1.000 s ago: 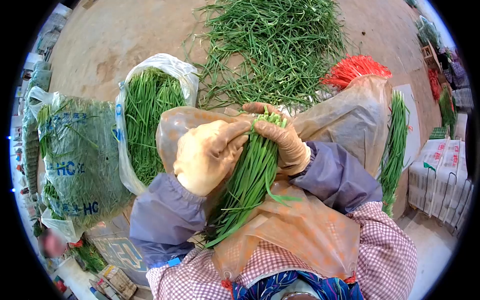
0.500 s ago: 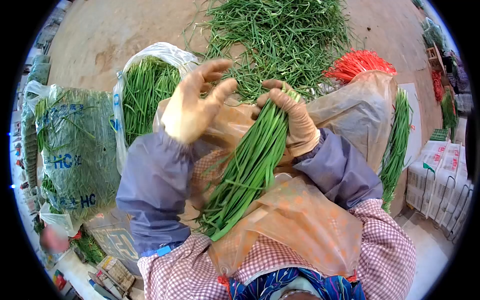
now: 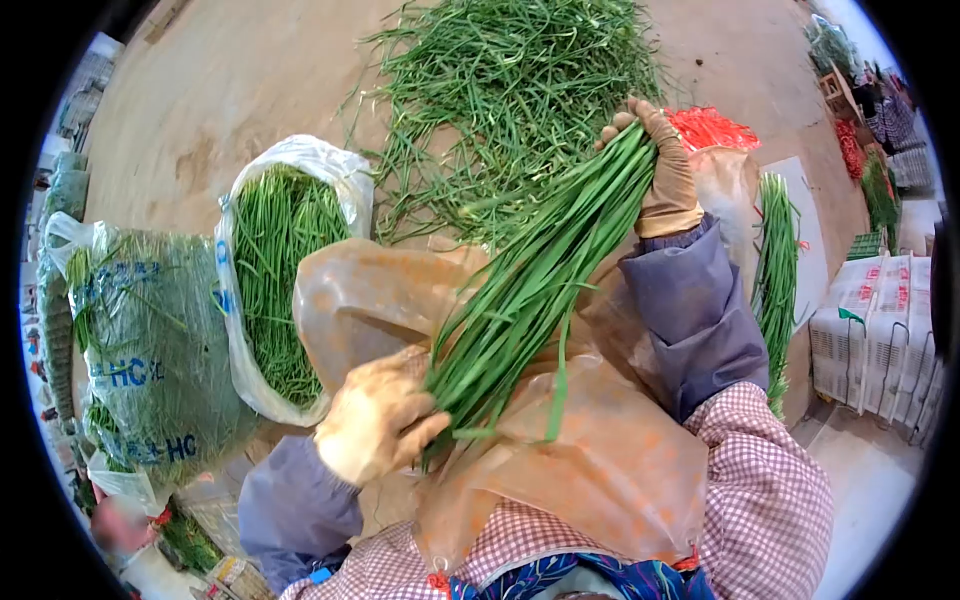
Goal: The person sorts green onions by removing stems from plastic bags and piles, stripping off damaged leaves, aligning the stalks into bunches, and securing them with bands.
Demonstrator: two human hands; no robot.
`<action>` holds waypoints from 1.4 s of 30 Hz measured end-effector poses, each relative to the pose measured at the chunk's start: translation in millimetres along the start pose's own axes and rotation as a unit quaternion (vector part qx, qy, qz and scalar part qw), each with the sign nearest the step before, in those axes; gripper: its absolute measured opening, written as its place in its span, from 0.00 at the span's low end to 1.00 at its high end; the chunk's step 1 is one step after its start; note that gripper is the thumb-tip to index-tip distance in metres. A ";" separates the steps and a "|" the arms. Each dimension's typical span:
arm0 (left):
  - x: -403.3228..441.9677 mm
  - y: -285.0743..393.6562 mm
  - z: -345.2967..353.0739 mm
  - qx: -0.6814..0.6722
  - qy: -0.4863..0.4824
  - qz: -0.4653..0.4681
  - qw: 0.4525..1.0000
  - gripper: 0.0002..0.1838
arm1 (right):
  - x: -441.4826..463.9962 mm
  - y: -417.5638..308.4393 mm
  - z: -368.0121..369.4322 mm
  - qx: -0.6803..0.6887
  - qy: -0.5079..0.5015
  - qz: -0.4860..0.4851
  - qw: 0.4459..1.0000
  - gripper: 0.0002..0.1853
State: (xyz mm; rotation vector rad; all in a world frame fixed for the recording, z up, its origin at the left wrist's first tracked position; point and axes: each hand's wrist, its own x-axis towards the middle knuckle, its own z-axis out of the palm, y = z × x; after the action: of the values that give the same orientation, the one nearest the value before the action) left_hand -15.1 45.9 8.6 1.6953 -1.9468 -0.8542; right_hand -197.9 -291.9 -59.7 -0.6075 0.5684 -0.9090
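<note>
My right hand (image 3: pixel 664 170), in a tan work glove, is closed round the upper end of a bundle of garlic chives (image 3: pixel 545 285). The long green leaves slant down to the left across my lap, and a few hang loose at the lower end. My left hand (image 3: pixel 380 415), gloved and a little blurred, is beside the leaf tips with its fingers partly apart. Whether it touches them I cannot tell. Beneath the bundle, a brownish translucent plastic apron (image 3: pixel 590 450) covers my lap and knees.
A heap of loose greens (image 3: pixel 520 90) lies on the floor ahead. On the left stand an open plastic bag (image 3: pixel 345 165) of chives and a filled printed bag (image 3: pixel 160 340). Red ties (image 3: pixel 710 128), more chives (image 3: pixel 775 250) and white crates (image 3: pixel 870 330) are on the right.
My right hand has moved up and right with the chives, stretching the bundle out. My left hand has dropped from near the bundle's upper end to the leaf tips.
</note>
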 end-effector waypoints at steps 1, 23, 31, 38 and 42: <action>-4.9 3.3 -7.1 -0.013 -0.006 -0.019 1.000 0.10 | -0.6 -4.9 4.8 -0.001 0.015 -0.016 1.000 0.08; 107.5 -16.4 -6.8 -0.257 0.120 -0.153 0.947 0.23 | -23.1 16.0 7.8 0.062 -0.112 0.039 0.991 0.14; 122.9 -32.5 -35.8 -0.182 0.243 -0.118 0.945 0.08 | -30.5 20.5 11.6 0.035 -0.100 0.108 0.988 0.14; 152.4 -33.1 -63.2 0.272 0.344 0.016 0.898 0.06 | -38.2 33.6 23.6 0.007 -0.087 0.145 0.986 0.13; 164.6 -34.9 -71.6 0.277 0.369 0.005 0.887 0.03 | -38.5 35.8 22.4 0.022 -0.129 0.160 0.978 0.10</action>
State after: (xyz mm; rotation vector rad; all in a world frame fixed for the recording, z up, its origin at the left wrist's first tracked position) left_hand 30.3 -130.7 23.1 1.9026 -1.6979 0.3947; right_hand -182.3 -236.9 -61.5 -0.5630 0.3953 -0.5274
